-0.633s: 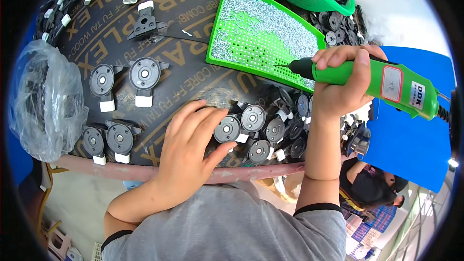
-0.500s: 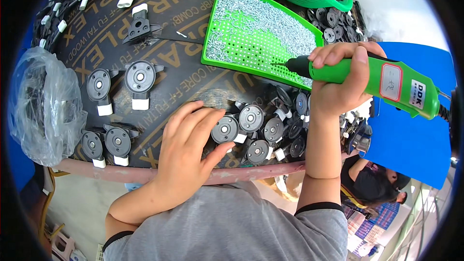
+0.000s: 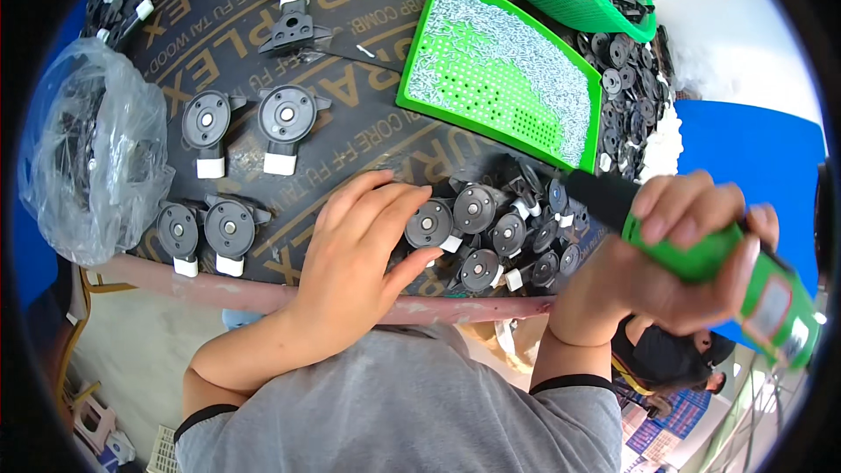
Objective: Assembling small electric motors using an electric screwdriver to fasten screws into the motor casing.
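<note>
My right hand (image 3: 692,254) is wrapped round a green electric screwdriver (image 3: 701,250) with a black nose, both blurred by motion. The nose (image 3: 600,197) points left, over the right end of the heap of black parts. My left hand (image 3: 363,241) bends round a black disc-shaped part (image 3: 429,223) with a white tip, the index finger at its far edge and the thumb at its near edge. Several similar round parts (image 3: 508,235) crowd just to the right. Beyond them lies a green perforated tray (image 3: 491,136) with many small silver screws (image 3: 547,70).
At the left, two pairs of round parts (image 3: 287,114) stand apart on the dark board (image 3: 350,131). A clear plastic bag (image 3: 96,158) lies at the far left. A green basket (image 3: 561,0) of black parts stands at the back. Another person (image 3: 670,359) is at the lower right.
My right hand has drawn the screwdriver away from the screw tray, toward me and to the right. The view has shifted a little; my left hand stays at the same round part.
</note>
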Demonstrator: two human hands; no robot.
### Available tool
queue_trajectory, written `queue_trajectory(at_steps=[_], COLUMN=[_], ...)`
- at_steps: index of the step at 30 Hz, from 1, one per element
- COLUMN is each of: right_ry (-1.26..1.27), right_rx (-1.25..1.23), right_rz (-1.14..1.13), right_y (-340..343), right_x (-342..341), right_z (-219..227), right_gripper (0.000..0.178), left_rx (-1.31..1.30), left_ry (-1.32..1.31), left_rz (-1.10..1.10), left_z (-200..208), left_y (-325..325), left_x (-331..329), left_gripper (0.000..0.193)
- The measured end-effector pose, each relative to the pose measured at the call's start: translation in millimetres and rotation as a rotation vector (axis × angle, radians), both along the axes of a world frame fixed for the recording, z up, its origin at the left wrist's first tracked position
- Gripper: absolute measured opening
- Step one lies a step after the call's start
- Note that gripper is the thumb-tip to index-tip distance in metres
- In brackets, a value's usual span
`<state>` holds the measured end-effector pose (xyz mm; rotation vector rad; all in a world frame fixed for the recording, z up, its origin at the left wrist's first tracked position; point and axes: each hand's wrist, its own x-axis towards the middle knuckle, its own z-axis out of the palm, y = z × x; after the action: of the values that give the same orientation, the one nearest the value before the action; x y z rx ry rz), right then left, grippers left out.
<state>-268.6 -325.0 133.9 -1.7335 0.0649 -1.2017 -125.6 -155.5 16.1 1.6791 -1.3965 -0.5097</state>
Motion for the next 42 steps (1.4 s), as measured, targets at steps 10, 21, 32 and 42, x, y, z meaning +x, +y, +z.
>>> queue_trajectory(at_steps=[10, 21, 32, 42], right_ry=[-0.041, 0.000, -0.065, 0.077], right_rx=[0.051, 0.070, 0.111, -0.051], right_rz=[-0.348, -0.385, -0.297, 0.181], right_y=[-39, -44, -37, 61], right_x=[30, 31, 21, 17], right_z=[-41, -52, -43, -16], right_gripper=[0.022, 0.021, 0.019, 0.031], left_rx=[-0.007, 0.012, 0.022, -0.006], left_ry=[-0.002, -0.032, 0.007, 0.039], left_rz=[0.002, -0.023, -0.005, 0.003], left_z=[-2, -1, -3, -4], left_y=[1, -1, 2, 1], left_x=[0, 1, 1, 1], left_gripper=[0.053, 0.056, 0.056, 0.060])
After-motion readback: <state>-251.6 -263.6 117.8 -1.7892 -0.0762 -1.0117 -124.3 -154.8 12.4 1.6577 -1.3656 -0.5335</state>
